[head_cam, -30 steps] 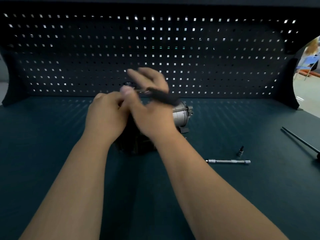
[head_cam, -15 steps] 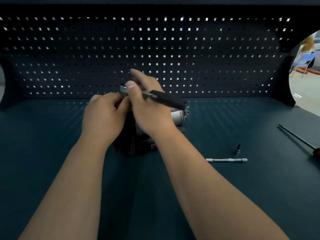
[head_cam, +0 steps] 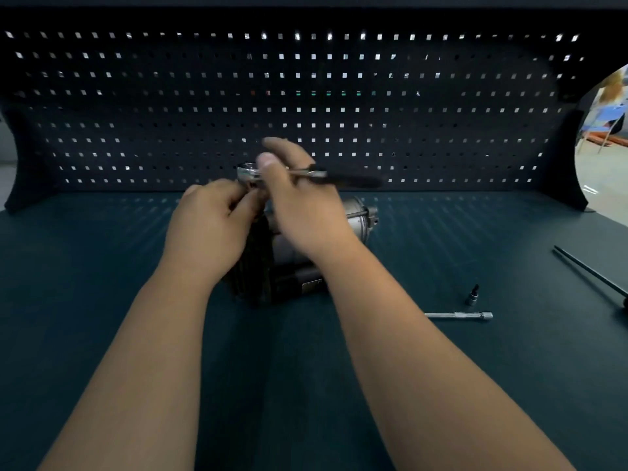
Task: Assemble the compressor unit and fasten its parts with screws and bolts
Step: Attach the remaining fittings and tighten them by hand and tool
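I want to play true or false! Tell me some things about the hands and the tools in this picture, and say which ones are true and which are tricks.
1. The right hand holds a ratchet with a black handle. True.
2. The ratchet's handle sticks out to the left. False: it sticks out to the right.
3. A silver extension bar lies on the table, to the right of the compressor. True.
4. The left hand holds the little socket bit. False: the bit stands on the table just beyond the bar, and the left hand is up at the compressor's top.
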Tool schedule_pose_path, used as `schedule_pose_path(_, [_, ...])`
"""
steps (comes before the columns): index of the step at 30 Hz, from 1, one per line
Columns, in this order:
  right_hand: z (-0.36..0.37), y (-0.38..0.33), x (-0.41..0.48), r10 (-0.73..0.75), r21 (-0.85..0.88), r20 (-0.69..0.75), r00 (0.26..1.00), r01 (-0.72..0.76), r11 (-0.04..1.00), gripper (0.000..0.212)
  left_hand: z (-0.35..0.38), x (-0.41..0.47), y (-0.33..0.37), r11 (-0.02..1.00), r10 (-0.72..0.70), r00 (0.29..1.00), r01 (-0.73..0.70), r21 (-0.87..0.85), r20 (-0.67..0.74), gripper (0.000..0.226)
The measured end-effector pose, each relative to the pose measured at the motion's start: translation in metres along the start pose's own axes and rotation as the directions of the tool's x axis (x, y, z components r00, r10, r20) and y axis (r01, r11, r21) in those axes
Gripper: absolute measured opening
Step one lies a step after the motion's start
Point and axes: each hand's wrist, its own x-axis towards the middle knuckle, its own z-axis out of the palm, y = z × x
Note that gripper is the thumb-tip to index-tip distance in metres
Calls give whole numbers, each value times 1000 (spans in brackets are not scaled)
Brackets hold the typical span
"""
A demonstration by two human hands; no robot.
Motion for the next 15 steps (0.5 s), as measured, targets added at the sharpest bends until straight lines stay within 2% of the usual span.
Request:
schedule_pose_path(2, [-13,9,3,107,43,59,992,-110,993,39,-1,-1,2,1000,8,1000,-8,-12,20,37])
schedule_pose_path(4, [-14,10,1,75,88,107,991,-85,993,38,-3,-3,3,995,-57,997,61,-83,44,39])
schedule_pose_path(6, [-2,5,-1,-7,102,75,997,0,995,34,-4,-2,0,943,-155,985,172,-284,79,30])
schedule_pose_path(9, [21,0,-6,-170,-92,-58,984,165,982,29,-10,-2,1,873,-205,969,243,-423,135,24])
schedule_pose_path(12, [34,-1,-12,-273,-426,-161,948,183,886,31,-11,-3,4,886,-193,974,226,-404,121,38])
schedule_pose_path(13, [33,-1,-13,-283,-456,-176,943,177,872,31,-10,-4,5,895,-205,974,227,-383,97,42])
schedule_pose_path(15, [28,1,-10,-260,-378,-177,949,178,909,29,-6,-5,9,911,-235,972,231,-342,33,34])
